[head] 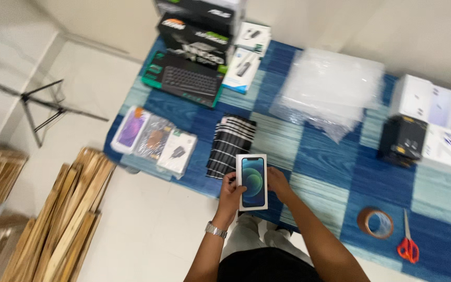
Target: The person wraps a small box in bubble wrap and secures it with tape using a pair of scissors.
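Table (319, 156) carries a blue and pale-blue checked cloth and fills most of the view; white floor lies beside its left edge.

Wood slats (69, 219) are stacked on the floor, well apart from the table's near-left corner. A tripod (40, 107) stands farther back on the floor.

Bubble wrap (330, 91) lies as a clear pile toward the far edge, right of centre.

Keyboard box (186, 78) sits at the far-left corner, with dark boxes stacked behind it.

White boxes (434, 112) are at the right edge; a black box (404, 140) is just beside them.

Three small packs (153, 139) are in a row along the left edge.

Striped cloth (230, 146) is folded, mid-table, just beyond the hands.

Phone box (252, 181) is white with a blue-green phone picture, held at the near edge, face up, between both hands.

Left hand (232, 192): fingers curled on the box's left side, gripping it; watch on the wrist.

Right hand (279, 183): fingers closed on the box's right side.

Tape roll (375, 223) is brown and lies near the near edge, right of the arms.

Scissors (407, 241) have red handles and lie just beside the tape.
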